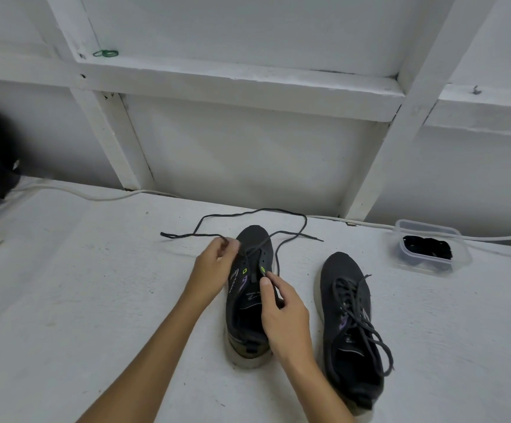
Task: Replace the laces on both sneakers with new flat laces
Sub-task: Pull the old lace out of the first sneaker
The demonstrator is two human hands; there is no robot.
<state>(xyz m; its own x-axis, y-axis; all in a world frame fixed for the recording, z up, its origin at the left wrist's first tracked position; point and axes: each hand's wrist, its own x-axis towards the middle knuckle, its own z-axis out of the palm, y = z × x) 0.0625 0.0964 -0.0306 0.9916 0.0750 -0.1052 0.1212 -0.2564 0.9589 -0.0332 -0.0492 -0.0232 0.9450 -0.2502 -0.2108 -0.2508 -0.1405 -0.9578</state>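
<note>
Nearly Unlaced: One Sneaker Down to Its Last Eyelets

Now the left sneaker (249, 296) stands at the centre of the white table (65, 300), toe toward 12 o'clock, its dark lace (249, 212) threaded only through the eyelets nearest the toe. The rest of that lace lies loose on the table in a wide loop beyond the toe, one end trailing off toward 10 o'clock and the other toward 2 o'clock.

The left hand (214, 265) sits at the shoe's 9 o'clock side, fingers curled, pinching a strand of the lace just beside the upper. The right hand (281, 319) rests on the shoe's 3 o'clock edge, thumb and fingers curled around the collar beside the green eyelets, a strand of lace running down under them.

At 3 o'clock from this shoe, just apart from it, the right sneaker (350, 328) lies fully laced, its bow undone and loops spilling over its side. Further out at 2 o'clock a clear plastic container (431, 250) holds a bundle of black laces (428, 248). A white cable (95, 196) runs along the table's far edge, and a dark object sits at 9 o'clock
</note>
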